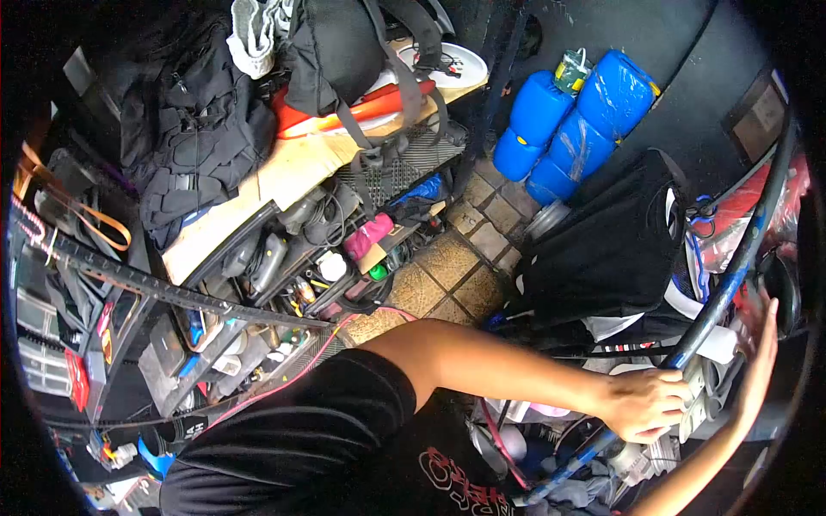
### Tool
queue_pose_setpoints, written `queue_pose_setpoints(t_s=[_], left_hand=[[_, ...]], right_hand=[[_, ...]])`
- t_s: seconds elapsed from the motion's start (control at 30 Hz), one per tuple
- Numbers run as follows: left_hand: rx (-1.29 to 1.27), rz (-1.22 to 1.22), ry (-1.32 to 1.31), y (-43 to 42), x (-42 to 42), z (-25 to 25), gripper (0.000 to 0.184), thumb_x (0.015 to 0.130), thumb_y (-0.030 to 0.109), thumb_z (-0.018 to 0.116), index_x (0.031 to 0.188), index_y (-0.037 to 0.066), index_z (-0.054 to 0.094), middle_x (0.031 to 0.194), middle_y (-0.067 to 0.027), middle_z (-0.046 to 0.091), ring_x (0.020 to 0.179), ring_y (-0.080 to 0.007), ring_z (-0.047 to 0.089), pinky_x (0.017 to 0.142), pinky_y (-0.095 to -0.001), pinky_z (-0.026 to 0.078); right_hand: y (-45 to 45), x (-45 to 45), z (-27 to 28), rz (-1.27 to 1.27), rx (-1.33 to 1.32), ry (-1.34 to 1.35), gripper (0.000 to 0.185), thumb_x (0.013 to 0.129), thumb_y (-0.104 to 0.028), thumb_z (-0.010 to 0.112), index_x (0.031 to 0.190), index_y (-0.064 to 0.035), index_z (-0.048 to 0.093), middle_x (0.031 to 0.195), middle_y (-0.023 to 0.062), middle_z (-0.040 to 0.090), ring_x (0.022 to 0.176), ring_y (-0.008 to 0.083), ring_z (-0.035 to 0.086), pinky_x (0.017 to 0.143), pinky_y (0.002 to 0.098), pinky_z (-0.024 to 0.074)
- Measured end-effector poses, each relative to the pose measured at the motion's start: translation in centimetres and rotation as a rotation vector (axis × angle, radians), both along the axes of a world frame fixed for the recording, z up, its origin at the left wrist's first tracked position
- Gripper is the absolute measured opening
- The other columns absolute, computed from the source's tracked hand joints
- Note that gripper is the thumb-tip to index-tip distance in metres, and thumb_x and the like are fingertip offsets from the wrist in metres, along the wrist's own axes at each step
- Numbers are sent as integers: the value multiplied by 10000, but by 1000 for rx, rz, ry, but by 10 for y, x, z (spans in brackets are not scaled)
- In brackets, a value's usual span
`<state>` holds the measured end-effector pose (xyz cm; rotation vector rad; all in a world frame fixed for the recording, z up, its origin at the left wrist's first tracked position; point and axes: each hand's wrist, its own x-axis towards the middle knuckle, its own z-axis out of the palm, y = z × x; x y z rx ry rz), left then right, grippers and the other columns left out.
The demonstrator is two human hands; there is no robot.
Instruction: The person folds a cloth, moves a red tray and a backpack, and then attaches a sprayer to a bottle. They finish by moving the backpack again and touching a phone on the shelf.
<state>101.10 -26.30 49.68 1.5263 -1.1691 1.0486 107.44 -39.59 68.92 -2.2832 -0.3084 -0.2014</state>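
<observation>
My left hand (650, 404) reaches across from the black sleeve. Its fingers are curled around a curved blue-and-black tube (730, 288), which runs from the upper right to the bottom centre. To the right, my right hand (757, 357) is raised with its fingers extended, beside the white end piece (718, 344) near the tube. The palm side of my right hand is partly hidden. A black garment (594, 249) with white parts hangs just left of the tube.
Blue wrapped bundles (585, 129) stand by the dark wall. A wooden shelf (301, 163) holds black bags (206, 129) and an orange item, above shelves of tools. A dark toothed strip (172, 288) crosses the left side. Tiled floor (447, 267) shows in the middle.
</observation>
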Motion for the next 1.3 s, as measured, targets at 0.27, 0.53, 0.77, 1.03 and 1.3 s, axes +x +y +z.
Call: queue_pose_setpoints(t_s=[0.27, 0.53, 0.77, 1.03, 1.3], left_hand=[[271, 143, 439, 177, -136, -160, 424, 795, 263, 669, 1175, 76, 688, 1276, -153, 641, 1247, -331, 577, 964, -494, 478], [602, 1816, 860, 528, -318, -262, 742, 921, 358, 666, 1511, -5, 401, 1601, -209, 376, 1492, -395, 312, 1186, -574, 189], [450, 724, 1181, 443, -277, -288, 210, 968, 146, 657, 1139, 25, 665, 1351, -192, 592, 1251, -365, 562, 1059, -450, 424], [606, 7, 1438, 322, -218, -275, 190, 1009, 78, 573, 997, -42, 719, 1053, -169, 711, 1012, -318, 690, 891, -371, 531], [454, -64, 338, 112, -96, -52, 271, 848, 19, 670, 1110, 59, 725, 1155, -54, 720, 1077, -245, 668, 956, -427, 499]], right_hand=[[35, -13, -120, -127, -354, -392, 755, 1036, -367, 636, 1634, -109, 253, 1516, 231, 489, 1389, 294, 500, 1144, 396, 372], [-22, 9, -161, -276, -562, -485, 529, 1011, -207, 549, 1520, -88, 464, 1450, 195, 567, 1328, 285, 569, 1140, 386, 404], [139, -77, -116, -487, -38, -333, 517, 961, -296, 686, 1374, -18, 548, 1212, 226, 673, 1130, 301, 651, 981, 402, 498], [-15, -176, -185, -307, -30, 38, 455, 1085, -340, 535, 1280, 58, 636, 1178, 175, 717, 1118, 207, 650, 993, 358, 487], [-280, -156, -373, -480, -346, 567, 418, 952, -427, 656, 1074, -44, 770, 994, 192, 770, 959, 323, 743, 884, 411, 561]])
